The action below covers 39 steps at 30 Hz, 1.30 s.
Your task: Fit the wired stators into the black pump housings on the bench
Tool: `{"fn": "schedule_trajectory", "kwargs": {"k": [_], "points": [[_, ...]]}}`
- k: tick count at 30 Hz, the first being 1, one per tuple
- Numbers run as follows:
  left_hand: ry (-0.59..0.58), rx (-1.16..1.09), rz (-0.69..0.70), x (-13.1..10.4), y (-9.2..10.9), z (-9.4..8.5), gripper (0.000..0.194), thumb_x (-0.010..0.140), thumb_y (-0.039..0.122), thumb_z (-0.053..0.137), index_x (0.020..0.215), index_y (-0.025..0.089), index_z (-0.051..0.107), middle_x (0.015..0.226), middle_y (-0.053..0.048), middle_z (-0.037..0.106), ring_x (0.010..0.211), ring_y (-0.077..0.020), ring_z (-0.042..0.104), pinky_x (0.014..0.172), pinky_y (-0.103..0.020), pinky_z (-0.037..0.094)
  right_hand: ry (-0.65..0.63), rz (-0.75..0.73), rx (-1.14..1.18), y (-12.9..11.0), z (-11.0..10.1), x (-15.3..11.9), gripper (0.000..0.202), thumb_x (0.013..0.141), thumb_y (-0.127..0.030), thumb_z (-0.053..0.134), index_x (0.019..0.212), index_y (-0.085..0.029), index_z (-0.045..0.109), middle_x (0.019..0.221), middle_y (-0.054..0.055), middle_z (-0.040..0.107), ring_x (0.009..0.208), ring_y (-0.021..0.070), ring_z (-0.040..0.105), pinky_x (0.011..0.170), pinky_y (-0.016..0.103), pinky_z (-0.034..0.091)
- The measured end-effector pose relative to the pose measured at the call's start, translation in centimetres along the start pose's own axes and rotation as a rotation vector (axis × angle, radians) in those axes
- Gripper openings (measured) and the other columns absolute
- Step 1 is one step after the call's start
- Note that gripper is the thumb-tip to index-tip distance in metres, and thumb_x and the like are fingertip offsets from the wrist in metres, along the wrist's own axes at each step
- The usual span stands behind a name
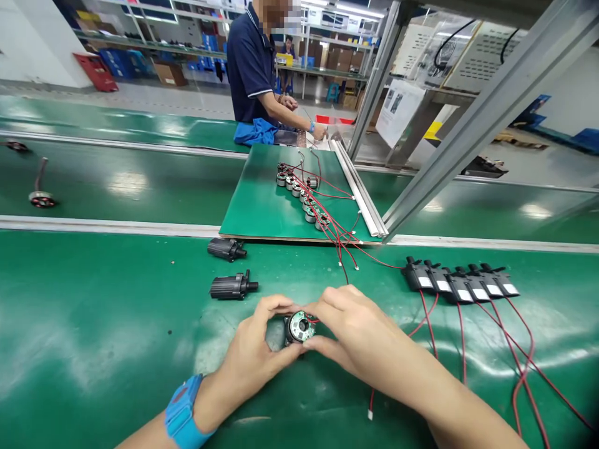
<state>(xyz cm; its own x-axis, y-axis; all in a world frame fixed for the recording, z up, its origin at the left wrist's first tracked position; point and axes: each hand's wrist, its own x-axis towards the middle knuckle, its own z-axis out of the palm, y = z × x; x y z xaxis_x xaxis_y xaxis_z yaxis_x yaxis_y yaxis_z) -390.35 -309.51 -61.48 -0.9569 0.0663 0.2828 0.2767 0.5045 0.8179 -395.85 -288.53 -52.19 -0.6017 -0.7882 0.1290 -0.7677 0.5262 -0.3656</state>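
Note:
Between my two hands is a small dark round motor part [301, 327] with a green ring-shaped circuit board facing up. My left hand [262, 337], with a blue band on its wrist, grips the part's left side between thumb and fingers. From the right, my right hand [344, 324] pinches the same part at its edge. A red wire leaves the board under my right fingers, and a white connector [370, 414] lies on the green table below my right wrist. Two black pump housings, one [227, 249] behind the other [233, 286], lie beyond my left hand.
Several black pumps with white labels [461, 284] and red wires lie at the right. Ahead, a green board [262, 199] holds several wired motor parts [304, 196] and white tubes [358, 190]. A metal post slants at right. Across the bench stands a person [253, 68].

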Motion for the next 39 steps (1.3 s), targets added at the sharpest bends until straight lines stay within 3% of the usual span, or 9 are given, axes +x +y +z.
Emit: {"fn": "schedule_trajectory", "kwargs": {"k": [8, 12, 16, 22, 29, 32, 35, 37, 39], "points": [[0.026, 0.001, 0.066, 0.1, -0.5, -0.1, 0.058, 0.085, 0.038, 0.077, 0.129, 0.029, 0.041, 0.115, -0.004, 0.072, 0.105, -0.0189, 0.072, 0.09, -0.029, 0.059, 0.104, -0.014, -0.063, 0.7, 1.7, 0.9, 0.038, 0.084, -0.052, 0.073, 0.091, -0.017, 0.062, 0.084, 0.003, 0.058, 0.077, 0.0205, 0.053, 0.075, 0.036, 0.044], [0.012, 0.016, 0.155, 0.2, -0.5, -0.3, 0.043, 0.089, 0.037, 0.072, 0.123, 0.028, 0.047, 0.116, -0.005, 0.071, 0.107, -0.02, 0.071, 0.09, -0.029, 0.059, 0.089, -0.019, -0.01, 0.9, 1.9, 1.1, 0.05, 0.081, -0.061, 0.071, 0.105, -0.018, 0.062, 0.09, 0.003, 0.061, 0.083, 0.0212, 0.055, 0.079, 0.036, 0.042], [-0.106, 0.108, 0.244, 0.3, -0.2, -0.7, 0.024, 0.097, 0.022, 0.06, 0.12, 0.028, 0.056, 0.128, -0.006, 0.065, 0.114, -0.0186, 0.067, 0.095, -0.029, 0.057, 0.031, -0.055, -0.007, 1.1, 1.8, 1.2, 0.041, 0.088, -0.056, 0.067, 0.112, -0.023, 0.064, 0.089, 0.001, 0.058, 0.08, 0.0195, 0.051, 0.079, 0.034, 0.039], [-0.056, 0.313, 0.414, -0.2, -0.1, -1.2, 0.028, 0.097, 0.014, 0.055, 0.121, 0.026, 0.062, 0.139, -0.009, 0.054, 0.116, -0.0175, 0.065, 0.096, -0.024, 0.055, 0.064, -0.107, -0.056, 1.2, 2.0, 1.3, 0.03, 0.095, -0.051, 0.061, 0.11, -0.025, 0.067, 0.086, 0.001, 0.055, 0.078, 0.0185, 0.047, 0.077, 0.034, 0.034], [-0.265, 0.177, 0.136, 1.6, 1.0, -2.1, 0.021, 0.101, 0.023, 0.048, 0.117, 0.027, 0.061, 0.129, -0.006, 0.058, 0.114, -0.0175, 0.063, 0.098, -0.029, 0.052, 0.017, -0.07, -0.085, 2.4, 2.4, 2.1, 0.039, 0.099, -0.055, 0.051, 0.114, -0.024, 0.069, 0.086, 0.002, 0.061, 0.083, 0.0193, 0.053, 0.081, 0.035, 0.032], [-0.397, 0.112, 0.005, 2.0, 1.3, -2.7, 0.022, 0.103, 0.032, 0.046, 0.119, 0.028, 0.061, 0.119, -0.004, 0.062, 0.102, -0.0165, 0.065, 0.091, -0.028, 0.054, -0.06, -0.046, -0.071, 2.8, 2.2, 2.2, 0.033, 0.104, -0.045, 0.049, 0.099, -0.022, 0.072, 0.083, 0.002, 0.064, 0.082, 0.0181, 0.055, 0.083, 0.035, 0.033], [-0.507, 0.12, 0.012, 1.7, 1.4, -2.7, 0.031, 0.103, 0.037, 0.047, 0.132, 0.032, 0.055, 0.123, -0.001, 0.067, 0.109, -0.0181, 0.065, 0.095, -0.03, 0.052, -0.191, -0.074, -0.039, 2.9, 2.2, 2.0, 0.03, 0.101, -0.039, 0.056, 0.085, -0.021, 0.071, 0.078, 0.001, 0.066, 0.08, 0.0173, 0.056, 0.086, 0.035, 0.035], [-0.523, 0.164, 0.032, 1.5, 1.3, -2.6, 0.036, 0.102, 0.041, 0.048, 0.137, 0.034, 0.052, 0.124, 0.0, 0.07, 0.112, -0.0197, 0.066, 0.095, -0.031, 0.051, -0.217, -0.09, 0.006, 3.1, 2.3, 1.8, 0.025, 0.099, -0.041, 0.06, 0.088, -0.022, 0.073, 0.081, 0.0, 0.068, 0.083, 0.0173, 0.058, 0.089, 0.035, 0.035], [-0.446, 0.304, -0.041, 1.5, 1.1, -3.0, 0.039, 0.103, 0.047, 0.043, 0.138, 0.034, 0.052, 0.112, -0.001, 0.075, 0.099, -0.0229, 0.072, 0.085, -0.033, 0.054, -0.149, -0.067, 0.031, 3.5, 2.1, 1.9, 0.023, 0.099, -0.041, 0.059, 0.097, -0.023, 0.073, 0.088, 0.001, 0.071, 0.088, 0.0173, 0.059, 0.091, 0.035, 0.035]]}}
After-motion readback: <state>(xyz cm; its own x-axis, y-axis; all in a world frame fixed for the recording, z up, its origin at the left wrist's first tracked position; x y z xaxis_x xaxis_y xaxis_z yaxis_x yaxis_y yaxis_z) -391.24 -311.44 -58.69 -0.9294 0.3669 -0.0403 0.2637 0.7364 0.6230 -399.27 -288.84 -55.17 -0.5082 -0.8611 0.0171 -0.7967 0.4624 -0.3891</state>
